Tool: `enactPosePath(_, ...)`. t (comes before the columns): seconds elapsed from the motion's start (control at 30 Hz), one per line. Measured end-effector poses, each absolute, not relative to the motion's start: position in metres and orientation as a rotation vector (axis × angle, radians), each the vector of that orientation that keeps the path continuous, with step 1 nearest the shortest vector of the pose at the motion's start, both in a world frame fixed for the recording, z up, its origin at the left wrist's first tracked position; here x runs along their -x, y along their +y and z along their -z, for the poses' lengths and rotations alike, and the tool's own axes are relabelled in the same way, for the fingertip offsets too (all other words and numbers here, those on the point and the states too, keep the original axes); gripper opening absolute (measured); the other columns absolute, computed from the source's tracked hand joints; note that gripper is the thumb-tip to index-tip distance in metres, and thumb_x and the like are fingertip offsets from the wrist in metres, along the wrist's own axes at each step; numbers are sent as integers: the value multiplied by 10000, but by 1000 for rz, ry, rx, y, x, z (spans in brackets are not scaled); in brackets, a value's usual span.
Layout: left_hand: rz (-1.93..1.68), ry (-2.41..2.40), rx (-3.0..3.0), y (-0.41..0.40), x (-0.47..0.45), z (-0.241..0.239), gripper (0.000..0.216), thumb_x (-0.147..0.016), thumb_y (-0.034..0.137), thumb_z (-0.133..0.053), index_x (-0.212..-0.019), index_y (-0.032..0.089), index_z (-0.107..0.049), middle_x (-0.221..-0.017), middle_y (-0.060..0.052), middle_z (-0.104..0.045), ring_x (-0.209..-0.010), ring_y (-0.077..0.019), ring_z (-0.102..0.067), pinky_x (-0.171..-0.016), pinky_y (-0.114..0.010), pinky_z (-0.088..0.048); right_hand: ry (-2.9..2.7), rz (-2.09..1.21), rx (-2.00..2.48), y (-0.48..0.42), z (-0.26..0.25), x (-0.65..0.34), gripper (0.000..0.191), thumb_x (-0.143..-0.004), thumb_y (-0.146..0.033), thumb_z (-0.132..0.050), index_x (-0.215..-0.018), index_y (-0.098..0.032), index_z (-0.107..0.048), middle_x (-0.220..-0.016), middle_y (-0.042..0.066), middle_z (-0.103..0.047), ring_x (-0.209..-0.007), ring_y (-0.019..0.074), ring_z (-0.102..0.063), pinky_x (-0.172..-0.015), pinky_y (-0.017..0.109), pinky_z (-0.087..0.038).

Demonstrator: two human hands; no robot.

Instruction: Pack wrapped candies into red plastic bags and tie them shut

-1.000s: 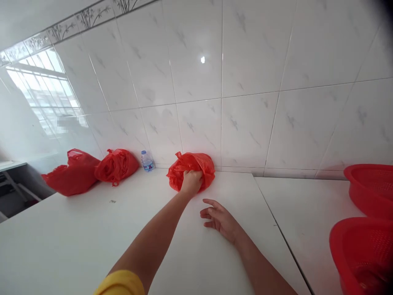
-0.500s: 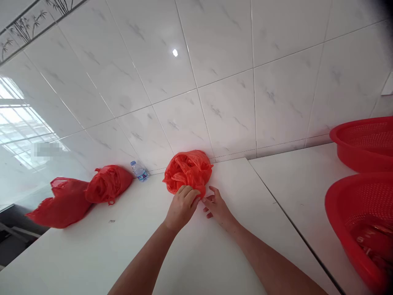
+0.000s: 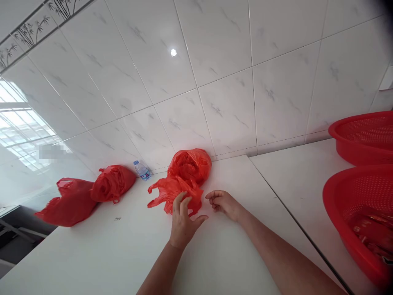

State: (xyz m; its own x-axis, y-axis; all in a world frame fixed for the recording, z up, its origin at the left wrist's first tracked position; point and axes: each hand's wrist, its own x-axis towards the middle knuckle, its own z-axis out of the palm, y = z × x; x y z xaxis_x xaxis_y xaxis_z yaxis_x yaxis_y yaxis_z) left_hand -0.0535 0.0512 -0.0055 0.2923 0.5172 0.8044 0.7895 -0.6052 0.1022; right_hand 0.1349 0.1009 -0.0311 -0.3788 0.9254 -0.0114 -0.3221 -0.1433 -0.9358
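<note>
loose plastic of the red bag (image 3: 189, 164) has spread to the near left since half a second ago. the left hand (image 3: 183, 221) has let go, thumb wide, fingers arched over it; contact is hard to tell. the right hand (image 3: 224, 204), loosely curled, grasps nothing just right of it. the bag rests on the table (image 3: 107, 258) by the far wall (image 3: 230, 98), its contents hidden. both forearms are cut off.

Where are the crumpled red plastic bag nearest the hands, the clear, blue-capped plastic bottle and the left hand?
Crumpled red plastic bag (image 3: 178, 187): head view, on its loose front folds.
Clear, blue-capped plastic bottle (image 3: 142, 171): head view, on its body.
Left hand (image 3: 183, 224): head view, on its back.
</note>
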Motion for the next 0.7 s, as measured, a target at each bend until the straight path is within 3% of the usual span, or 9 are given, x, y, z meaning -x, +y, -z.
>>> enactPosePath(0.1,1114,-1129,2250,53,69,4,783,-706,521,-673,-1322,188,-321,-1339,-196,-392,-1246,-335,-412,-946,-533,-431,-1199,-1654,792,96,26,-136,430,-724,-311,-600,-1144,-228,-555,-849,8,-572,-664,108,-556,-592,249,-466)
enactPosePath(0.17,1106,-1100,2196,52,77,3,842,-702,506,-686,-1366,197,-270,-1383,-209,-346,-1276,-351,-376,-976,-558,-390,-1318,-1533,860,89,23,-132,685,-724,-386,-641,-1348,-320,-366,-1010,33,-551,-711,122,-569,-607,276,-489)
enactPosePath(0.27,1166,-1155,2183,49,83,8,975,-680,475,-718,-1422,207,-144,-1432,-221,-282,-1313,-360,-327,-987,-557,-380,-1572,-1162,959,76,21,-114,951,-651,-350,-730,-1428,-400,-183,-1245,70,-448,-816,150,-571,-701,337,-513)
enactPosePath(0.33,1123,-1209,2322,49,82,16,994,-702,428,-713,-1440,208,-85,-1419,-207,-329,-1300,-331,-361,-977,-515,-412,-1722,-891,922,69,21,-100,887,-645,-245,-726,-1402,-392,-288,-1372,67,-351,-1027,201,-536,-850,373,-481)
enactPosePath(0.43,1018,-1237,2420,53,79,29,969,-728,340,-696,-1448,203,-63,-1400,-185,-375,-1293,-306,-374,-989,-482,-408,-1771,-695,876,68,21,-90,441,-753,-162,-576,-1173,-297,-597,-1397,45,-367,-1208,228,-440,-989,385,-385)
enactPosePath(0.5,1009,-1349,2311,60,78,33,964,-720,313,-690,-1449,190,-71,-1420,-185,-346,-1307,-320,-342,-1010,-498,-368,-1643,-807,896,72,20,-94,267,-806,-191,-499,-1004,-238,-672,-1254,58,-523,-1110,211,-521,-959,375,-406)
enactPosePath(0.57,971,-1555,2186,68,83,32,854,-732,279,-656,-1433,194,-177,-1388,-163,-399,-1274,-325,-377,-1015,-511,-336,-1403,-1012,931,79,20,-106,215,-801,-263,-512,-928,-210,-678,-1017,51,-640,-943,200,-592,-867,357,-459)
enactPosePath(0.63,905,-1746,2111,78,93,29,642,-755,235,-599,-1353,221,-365,-1286,-123,-510,-1201,-313,-448,-1004,-507,-325,-1167,-1128,977,87,22,-120,219,-774,-322,-536,-894,-195,-669,-854,36,-663,-855,201,-608,-792,343,-488)
enactPosePath(0.7,874,-1880,2094,86,106,26,473,-765,196,-552,-1232,249,-504,-1184,-88,-585,-1138,-291,-495,-995,-487,-321,-1019,-1128,1016,94,24,-135,217,-754,-349,-539,-843,-186,-653,-842,41,-664,-860,205,-614,-754,328,-503)
